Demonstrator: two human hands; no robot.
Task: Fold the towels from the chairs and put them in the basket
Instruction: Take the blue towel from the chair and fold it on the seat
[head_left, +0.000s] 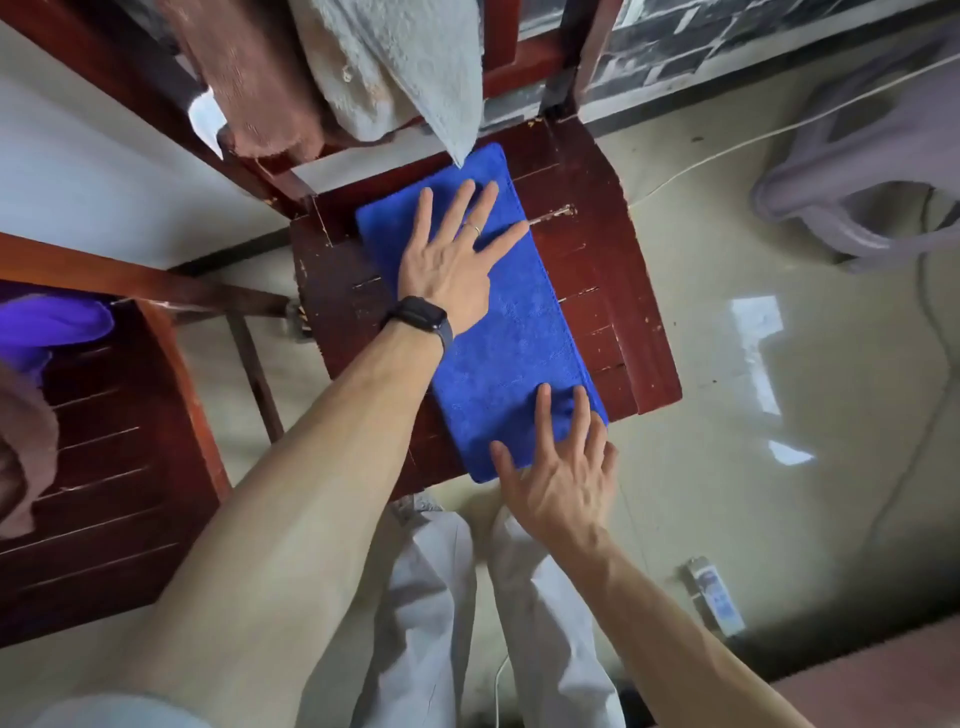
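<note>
A blue towel (514, 338), folded into a long strip, lies across the seat of a dark red wooden chair (602, 270). My left hand (452, 260) presses flat on its far half with fingers spread. My right hand (561, 478) lies flat on its near end, fingers straight. A brown towel (249, 78) and a grey-white towel (410, 57) hang over the chair's backrest. On a second chair (119, 467) at the left lie a purple towel (47, 327) and another brown towel (26, 452). The light purple basket (857, 208) stands on the floor at the right.
The floor is glossy beige tile. A white cord (727, 150) runs across it towards the basket. A small white box (717, 597) lies on the floor near my right forearm. A wall runs along the left behind the chairs.
</note>
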